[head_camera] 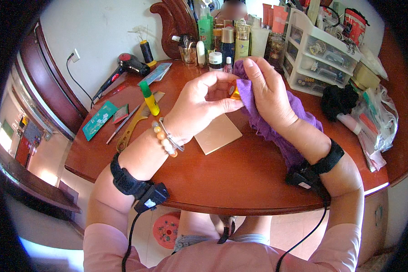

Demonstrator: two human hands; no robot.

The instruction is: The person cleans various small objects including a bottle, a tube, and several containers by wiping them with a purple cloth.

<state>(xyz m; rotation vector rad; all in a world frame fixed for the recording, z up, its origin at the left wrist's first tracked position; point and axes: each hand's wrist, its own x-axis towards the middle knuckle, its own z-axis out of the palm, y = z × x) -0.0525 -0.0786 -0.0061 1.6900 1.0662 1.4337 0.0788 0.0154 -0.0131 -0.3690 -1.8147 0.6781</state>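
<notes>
Above the middle of the wooden table, my left hand (204, 105) grips a small orange-gold container (235, 92) between thumb and fingers; its exact kind is partly hidden. A purple cloth (246, 97) is bunched in my right hand (270, 91) and pressed against the container's right side. The cloth's loose end hangs down along my right forearm onto the table. Below my left hand a flat, square beige-gold case (219, 134) lies on the table. Bottles and a white-lidded jar (215, 60) stand just beyond my hands.
A green-capped yellow tube (150, 98), a comb (132, 127) and a teal packet (99, 120) lie left. Behind them are a hair dryer (129, 64) and a thread spool (145, 51). White plastic drawers (321, 57) and a clear plastic bag (380, 119) stand right. Cables hang from both forearm straps.
</notes>
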